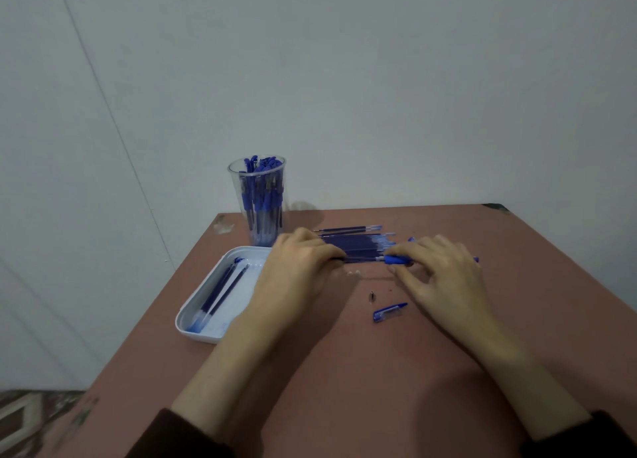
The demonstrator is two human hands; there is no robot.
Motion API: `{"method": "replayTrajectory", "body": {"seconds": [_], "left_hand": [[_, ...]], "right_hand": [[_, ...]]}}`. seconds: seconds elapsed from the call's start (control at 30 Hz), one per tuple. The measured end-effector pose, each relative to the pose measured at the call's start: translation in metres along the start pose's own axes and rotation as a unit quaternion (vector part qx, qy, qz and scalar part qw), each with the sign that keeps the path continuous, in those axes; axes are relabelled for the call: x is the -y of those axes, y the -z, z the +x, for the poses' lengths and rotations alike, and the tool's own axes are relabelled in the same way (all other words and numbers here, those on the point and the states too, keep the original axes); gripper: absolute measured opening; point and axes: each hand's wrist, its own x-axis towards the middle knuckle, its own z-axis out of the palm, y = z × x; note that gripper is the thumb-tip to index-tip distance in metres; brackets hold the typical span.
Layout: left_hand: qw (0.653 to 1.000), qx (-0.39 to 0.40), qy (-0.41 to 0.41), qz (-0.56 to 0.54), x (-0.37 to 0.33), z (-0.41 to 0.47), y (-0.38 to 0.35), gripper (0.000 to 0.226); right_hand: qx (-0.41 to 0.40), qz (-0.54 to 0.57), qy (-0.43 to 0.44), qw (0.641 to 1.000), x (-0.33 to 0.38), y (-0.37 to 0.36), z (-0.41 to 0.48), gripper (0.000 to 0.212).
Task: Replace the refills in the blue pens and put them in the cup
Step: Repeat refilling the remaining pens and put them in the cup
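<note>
**Dark sleeves [179,433] and bare forearms reaching to a blue pen [398,260] and a refill [360,258]**

Both forearms run from the lower edge of the view across the reddish-brown table [344,371]. The left hand [303,268] has its fingers curled and pinches the left end of the dark refill, which runs level from left to right just above the table. The right hand [443,275] has thumb and forefinger closed round the blue grip of the pen. Its other fingers arch over the barrel, whose far end shows beyond the hand on the right. The refill's right end meets the front of the pen; whether it has entered the barrel cannot be told.

Just behind the hands, a row of loose refills [358,242] lies side by side on the table. At the far left corner stands a clear cup [256,195], upright and packed with blue pens standing on end. Left of the left hand, a white tray [193,319] holds a few used refills [220,290] lying lengthwise, with blue ink smears on its floor. Nearer the camera than the right hand's fingers, a blue cap [389,311] lies on the table, and a small metal tip [371,296] lies just beside it. A pale wall [379,95] rises behind the table.
</note>
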Motion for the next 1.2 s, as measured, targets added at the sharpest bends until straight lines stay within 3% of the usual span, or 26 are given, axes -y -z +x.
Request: {"method": "replayTrajectory", "body": {"seconds": [0.17, 0.33, 0.5, 0.8, 1.07, 1.2], "left_hand": [[0.995, 0.014, 0.085, 0.05, 0.027, 0.01, 0.026, 0.017], [0.982, 0.085, 0.167, 0.033, 0.031, 0.047, -0.015, 0.023], [0.972, 0.144, 0.183, 0.04, 0.043, 0.075, -0.062, 0.021], [0.97, 0.158, 0.17, 0.072, 0.059, 0.075, -0.089, 0.022], [0.979, 0.12, 0.165, 0.012, 0.04, 0.057, -0.037, 0.022], [0.971, 0.112, 0.21, 0.024, 0.053, 0.02, 0.011, 0.016]], "right_hand": [[-0.017, -0.014, -0.106, 0.994, -0.009, 0.005, 0.005, 0.014], [-0.015, -0.014, -0.114, 0.993, -0.007, 0.005, 0.003, 0.016], [-0.001, -0.011, -0.1, 0.995, -0.007, 0.001, 0.003, 0.015], [-0.018, -0.028, -0.08, 0.996, -0.004, -0.004, 0.003, 0.015], [-0.014, -0.003, -0.069, 0.998, -0.003, -0.005, 0.001, 0.014], [0.002, 0.009, -0.054, 0.999, 0.001, -0.006, 0.0, 0.011]]}}
